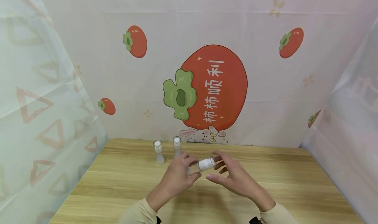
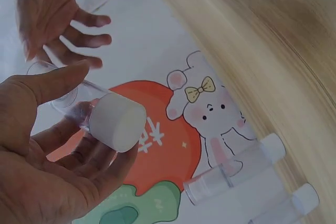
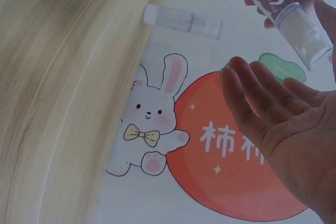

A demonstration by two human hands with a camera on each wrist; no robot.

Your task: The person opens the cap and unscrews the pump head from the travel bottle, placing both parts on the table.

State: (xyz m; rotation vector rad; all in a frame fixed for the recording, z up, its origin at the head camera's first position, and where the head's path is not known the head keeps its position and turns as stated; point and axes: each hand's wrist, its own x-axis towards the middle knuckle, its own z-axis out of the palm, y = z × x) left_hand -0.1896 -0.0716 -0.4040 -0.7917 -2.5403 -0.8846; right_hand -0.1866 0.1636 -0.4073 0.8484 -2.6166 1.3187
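Note:
My left hand [image 1: 180,174] grips a clear bottle [image 2: 84,106] by its body, thumb on one side and fingers on the other. The bottle lies tilted, and its clear cap [image 1: 213,161] over a white top points toward my right hand. In the left wrist view the white base [image 2: 119,122] faces the camera. My right hand [image 1: 233,176] is spread beside the capped end, fingers loosely bent and holding nothing. In the right wrist view its palm faces up, with a gap between the fingertips and the bottle.
Two similar bottles stand upright toward the back of the wooden table [image 1: 118,181]: one bottle [image 1: 158,151] further left, and another bottle [image 1: 177,145] just behind my left hand. A printed cloth backdrop [image 1: 260,125] rises along the table's far edge, with cloth sides left and right.

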